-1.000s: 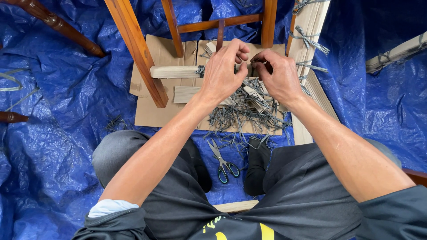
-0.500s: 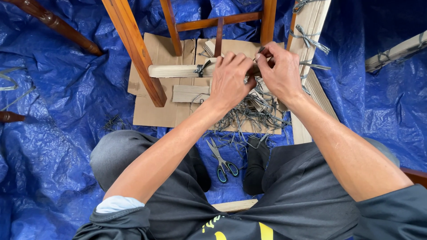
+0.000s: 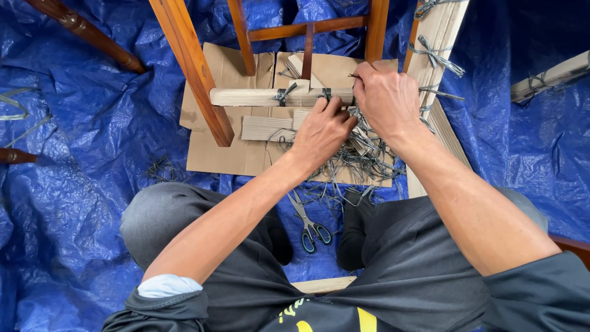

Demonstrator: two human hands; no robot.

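The person's left hand point(image 3: 322, 132) is curling its fingers against a pale, round wooden rail wrapped with grey binding strips point(image 3: 270, 96), which is lying level across the far part of a flattened brown cardboard sheet point(image 3: 215, 154) spread on the crumpled blue plastic tarpaulin point(image 3: 80, 141). The fingers are closed down at the rail's right end, pinching at one dark binding band; how firmly they are gripping cannot be told. The right hand point(image 3: 386, 98) is sitting just beside the left, a little farther away, nearly closed, with thumb and forefinger nipping a thin grey strip end point(image 3: 352, 76) above the rail. Both hands are touching the rail's right end, close to each other.

Under the wrists, a loose tangle of cut grey strips point(image 3: 362, 163) is lying over the near right part of the cardboard. A reddish-brown wooden chair frame point(image 3: 193, 67) is standing over the cardboard's far left corner, one leg just left of the rail. A pair of scissors with dark green handles point(image 3: 310, 224) is lying on the tarpaulin off the cardboard's near edge, between the person's knees.
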